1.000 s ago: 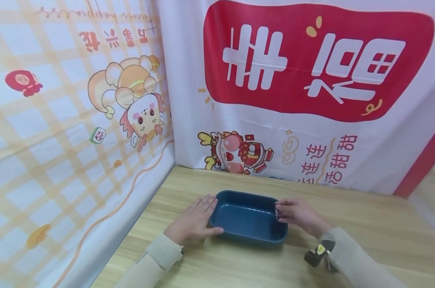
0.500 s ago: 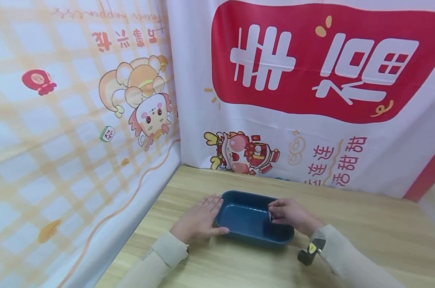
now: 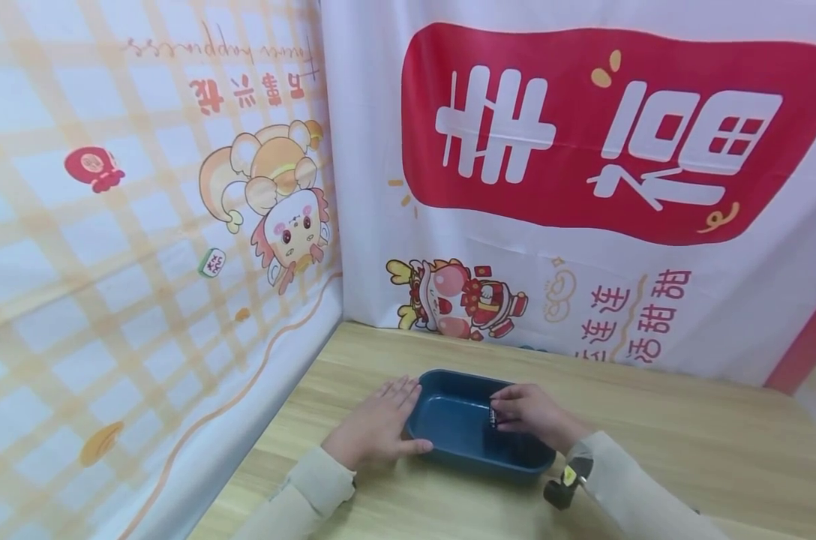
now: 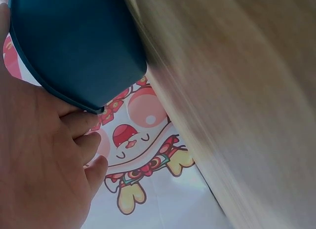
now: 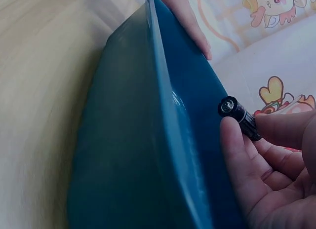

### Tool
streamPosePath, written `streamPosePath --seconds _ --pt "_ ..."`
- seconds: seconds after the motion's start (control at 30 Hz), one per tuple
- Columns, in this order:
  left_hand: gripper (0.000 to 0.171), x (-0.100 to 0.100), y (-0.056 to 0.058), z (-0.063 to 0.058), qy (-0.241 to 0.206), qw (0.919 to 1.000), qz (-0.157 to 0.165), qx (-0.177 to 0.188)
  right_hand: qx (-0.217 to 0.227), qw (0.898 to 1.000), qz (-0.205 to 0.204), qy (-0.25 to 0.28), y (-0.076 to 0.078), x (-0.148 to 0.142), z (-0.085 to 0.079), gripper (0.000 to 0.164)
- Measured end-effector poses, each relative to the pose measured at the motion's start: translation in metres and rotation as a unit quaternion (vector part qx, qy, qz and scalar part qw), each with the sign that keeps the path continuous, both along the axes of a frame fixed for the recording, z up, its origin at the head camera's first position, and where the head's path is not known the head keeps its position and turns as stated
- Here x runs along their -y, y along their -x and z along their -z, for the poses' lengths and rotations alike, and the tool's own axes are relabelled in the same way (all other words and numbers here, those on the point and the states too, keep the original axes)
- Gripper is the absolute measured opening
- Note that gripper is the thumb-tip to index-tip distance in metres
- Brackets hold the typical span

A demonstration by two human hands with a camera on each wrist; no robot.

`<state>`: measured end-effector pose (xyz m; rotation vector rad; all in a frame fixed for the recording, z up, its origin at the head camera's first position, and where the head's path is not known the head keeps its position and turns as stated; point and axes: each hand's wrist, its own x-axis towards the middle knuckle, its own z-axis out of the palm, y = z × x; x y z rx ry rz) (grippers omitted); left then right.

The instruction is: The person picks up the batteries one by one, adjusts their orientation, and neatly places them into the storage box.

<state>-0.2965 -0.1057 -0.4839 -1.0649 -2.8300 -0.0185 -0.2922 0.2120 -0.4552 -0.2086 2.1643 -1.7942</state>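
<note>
Pinching small black cylindrical battery (image 5: 240, 119) over dark-blue rectangular plastic tray (image 3: 457, 420), right hand (image 3: 528, 414); left hand (image 3: 379, 426), fingers straight, flat against tray's left wall.

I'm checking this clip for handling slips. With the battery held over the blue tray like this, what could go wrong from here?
1. The right hand only pinches the battery between thumb and fingertips; it may slip out early and roll inside the blue tray.
2. The left hand lies flat against the tray's left side rather than gripping it, so a bump from the right might slide the tray along the wooden table.
</note>
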Motion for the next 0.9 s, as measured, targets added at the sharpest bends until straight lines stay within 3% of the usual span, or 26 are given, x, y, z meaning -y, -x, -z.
streamPosePath --seconds 0.9 --pt "0.101 0.001 -0.001 0.003 0.001 1.0 0.0 0.004 0.018 1.0 -0.012 -0.005 0.014 0.039 0.011 0.03"
